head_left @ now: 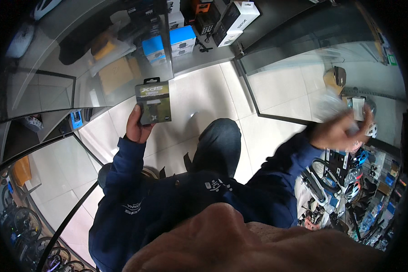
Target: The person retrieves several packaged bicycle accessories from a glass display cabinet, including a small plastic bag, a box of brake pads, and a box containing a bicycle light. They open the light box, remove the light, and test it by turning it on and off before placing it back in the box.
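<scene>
My left hand (139,128) is closed on the lower left edge of a small box (155,103) in dark olive and grey, with a black hang tab on top. The box is held up in front of the cabinet, its printed face toward me. Off to the right, my right hand (342,131) is raised by a glass door (281,86), blurred by motion, its fingers looking spread. A pale, see-through smear (330,106) beside it is too blurred to name. Whether this hand touches the glass cannot be told.
Blue-and-white boxes (182,41) and a white-and-black box (237,22) stand on the cabinet shelf ahead. Another glass panel (109,54) spans the upper left. My bent knee (217,145) is above the tiled floor (204,97). Bicycles (319,181) and helmets are at the lower right.
</scene>
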`<state>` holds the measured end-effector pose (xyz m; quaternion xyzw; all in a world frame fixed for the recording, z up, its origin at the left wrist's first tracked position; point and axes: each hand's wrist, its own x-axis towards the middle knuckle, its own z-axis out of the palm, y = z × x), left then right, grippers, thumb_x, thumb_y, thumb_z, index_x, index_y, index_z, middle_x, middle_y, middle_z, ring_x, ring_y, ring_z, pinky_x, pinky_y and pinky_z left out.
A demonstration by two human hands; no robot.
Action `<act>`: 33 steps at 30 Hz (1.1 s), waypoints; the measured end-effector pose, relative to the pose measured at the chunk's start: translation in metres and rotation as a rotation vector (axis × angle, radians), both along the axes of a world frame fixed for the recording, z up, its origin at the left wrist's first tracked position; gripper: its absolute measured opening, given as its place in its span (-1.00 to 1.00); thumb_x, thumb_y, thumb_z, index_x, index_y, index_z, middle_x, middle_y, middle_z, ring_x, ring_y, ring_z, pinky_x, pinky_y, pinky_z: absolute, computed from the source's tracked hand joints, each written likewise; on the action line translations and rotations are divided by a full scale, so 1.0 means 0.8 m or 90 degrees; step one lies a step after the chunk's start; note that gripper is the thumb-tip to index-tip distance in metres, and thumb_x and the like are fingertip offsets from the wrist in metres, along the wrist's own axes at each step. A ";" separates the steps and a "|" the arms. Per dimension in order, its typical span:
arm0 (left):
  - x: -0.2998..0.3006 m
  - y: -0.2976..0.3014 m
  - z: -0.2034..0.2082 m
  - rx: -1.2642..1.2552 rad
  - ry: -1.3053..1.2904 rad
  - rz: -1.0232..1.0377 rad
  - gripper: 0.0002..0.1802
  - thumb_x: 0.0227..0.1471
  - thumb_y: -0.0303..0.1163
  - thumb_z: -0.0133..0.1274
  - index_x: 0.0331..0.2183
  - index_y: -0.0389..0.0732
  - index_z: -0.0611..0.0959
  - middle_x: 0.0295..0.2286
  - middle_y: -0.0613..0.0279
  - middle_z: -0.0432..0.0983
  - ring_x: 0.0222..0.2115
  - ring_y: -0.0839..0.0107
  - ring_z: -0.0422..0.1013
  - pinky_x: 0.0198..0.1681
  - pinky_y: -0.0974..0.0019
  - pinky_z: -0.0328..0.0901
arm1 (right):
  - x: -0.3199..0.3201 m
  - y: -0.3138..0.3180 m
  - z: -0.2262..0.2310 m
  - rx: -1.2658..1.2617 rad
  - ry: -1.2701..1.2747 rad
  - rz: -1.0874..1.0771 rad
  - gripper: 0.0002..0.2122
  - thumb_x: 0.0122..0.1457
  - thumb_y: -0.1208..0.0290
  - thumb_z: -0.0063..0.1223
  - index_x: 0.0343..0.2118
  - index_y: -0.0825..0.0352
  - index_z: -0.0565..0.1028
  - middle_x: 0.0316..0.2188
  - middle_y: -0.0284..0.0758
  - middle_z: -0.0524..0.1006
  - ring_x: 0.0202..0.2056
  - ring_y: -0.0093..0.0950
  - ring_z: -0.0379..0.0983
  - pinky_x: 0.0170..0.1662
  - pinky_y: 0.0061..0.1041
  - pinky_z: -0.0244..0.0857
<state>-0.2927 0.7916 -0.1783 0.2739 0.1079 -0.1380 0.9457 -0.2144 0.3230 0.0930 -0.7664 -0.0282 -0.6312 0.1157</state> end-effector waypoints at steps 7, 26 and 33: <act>-0.050 -0.010 0.042 0.096 -0.024 0.090 -0.36 0.42 0.00 -0.14 0.32 -0.18 0.36 0.24 0.07 0.40 0.26 0.13 0.31 0.36 -0.03 0.14 | 0.233 0.087 -0.313 0.222 0.679 0.347 -0.68 0.21 0.19 0.27 -0.08 0.30 0.69 -0.26 -0.09 0.69 -0.34 -0.32 0.64 -0.23 -0.34 0.48; -0.233 -0.003 0.039 0.281 0.215 0.344 -0.39 0.37 0.04 -0.03 0.22 -0.21 0.45 0.04 0.13 0.56 -0.06 0.32 0.52 -0.11 0.26 0.42 | 0.457 0.221 -0.534 0.143 0.743 0.007 -0.54 0.01 0.08 0.44 -0.22 0.36 0.54 -0.15 -0.08 0.61 -0.14 -0.06 0.64 -0.12 -0.11 0.55; -0.163 -0.012 0.108 0.269 0.119 0.329 -0.39 0.40 0.00 -0.08 0.24 -0.25 0.43 0.09 0.08 0.52 0.09 0.24 0.48 0.13 0.13 0.40 | 0.326 0.122 -0.430 0.335 0.567 0.348 -0.57 0.01 0.23 0.43 -0.15 0.44 0.60 -0.26 -0.08 0.66 -0.22 -0.16 0.61 -0.07 -0.31 0.47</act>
